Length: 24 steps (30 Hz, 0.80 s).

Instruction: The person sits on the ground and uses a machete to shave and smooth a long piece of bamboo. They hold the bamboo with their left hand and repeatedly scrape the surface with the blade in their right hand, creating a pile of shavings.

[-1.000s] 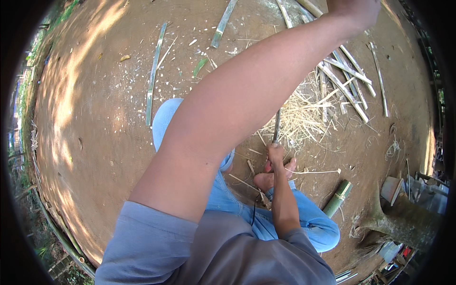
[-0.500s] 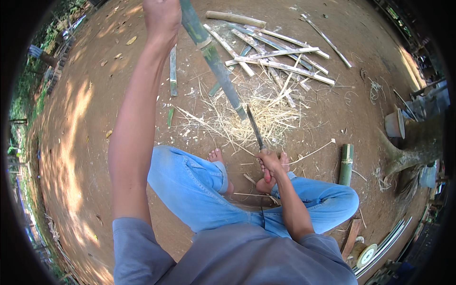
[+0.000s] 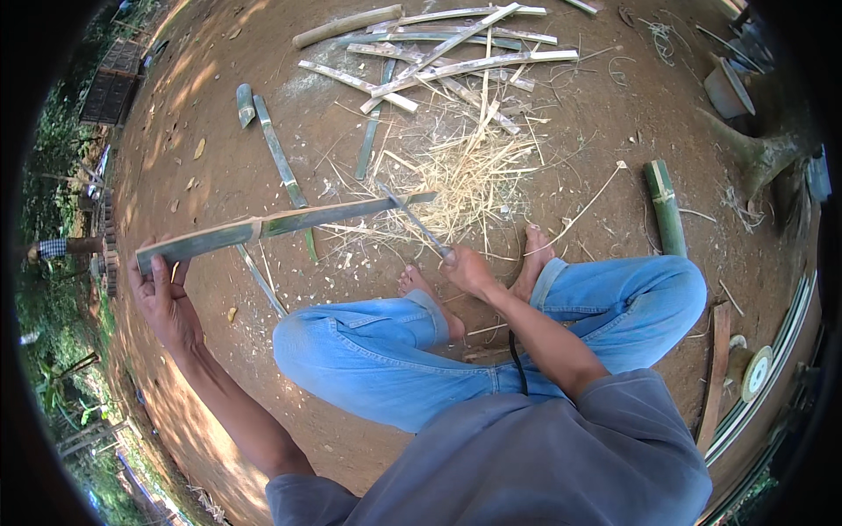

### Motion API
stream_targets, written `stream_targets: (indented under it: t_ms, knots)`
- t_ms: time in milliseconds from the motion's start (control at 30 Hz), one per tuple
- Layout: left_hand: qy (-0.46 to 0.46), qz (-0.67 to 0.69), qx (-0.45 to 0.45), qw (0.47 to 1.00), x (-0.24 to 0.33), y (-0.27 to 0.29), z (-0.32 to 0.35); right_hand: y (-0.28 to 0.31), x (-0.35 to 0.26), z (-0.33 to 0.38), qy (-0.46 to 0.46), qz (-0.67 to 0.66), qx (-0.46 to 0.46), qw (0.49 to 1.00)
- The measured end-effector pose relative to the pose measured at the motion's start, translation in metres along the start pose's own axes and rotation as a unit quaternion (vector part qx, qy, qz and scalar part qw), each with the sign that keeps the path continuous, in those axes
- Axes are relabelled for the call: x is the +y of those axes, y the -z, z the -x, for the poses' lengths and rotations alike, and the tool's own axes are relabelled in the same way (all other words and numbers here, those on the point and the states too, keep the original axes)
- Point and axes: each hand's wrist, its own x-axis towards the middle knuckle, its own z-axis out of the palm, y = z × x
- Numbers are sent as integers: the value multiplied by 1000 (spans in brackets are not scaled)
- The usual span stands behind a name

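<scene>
My left hand [image 3: 172,309], out to the left, grips one end of a long split bamboo strip [image 3: 320,215], its thumb on the near face. The strip slants slightly up to the right, off the ground. In front of my feet my right hand [image 3: 471,273] is closed round the handle of a long-bladed knife [image 3: 415,219]. Its blade points up and left and crosses the strip close to the far end. Whether the edge touches the bamboo I cannot tell. Below and beyond that end lies a heap of pale bamboo shavings [image 3: 482,180].
Several split bamboo strips [image 3: 491,63] lie crossed beyond the shavings, beside a bamboo pole [image 3: 348,26]. Green bamboo pieces [image 3: 279,153] rest at left. A thick bamboo section [image 3: 665,210] lies by my right knee. A pot [image 3: 730,88] and a spool [image 3: 756,373] are at right.
My left hand has swung down and left, bringing the bamboo strip from steep to nearly level. The knife's blade now crosses the strip and tilts further left. The view has shifted too.
</scene>
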Motion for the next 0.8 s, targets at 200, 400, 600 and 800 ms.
stream_targets:
  t_ms: [200,400,600,800]
  knots:
    - [3,181,38,983,-18,-8,26,10,81,-26,-77,72,17,994]
    - [-62,169,238,954,-17,-47,61,-7,-55,32,121,40,-94,987]
    - [-103,30,440,892,-12,-88,72,-10,45,-13,-48,68,-32,996]
    - [-106,10,474,874,-17,-78,61,-8,8,1,40,89,-28,995]
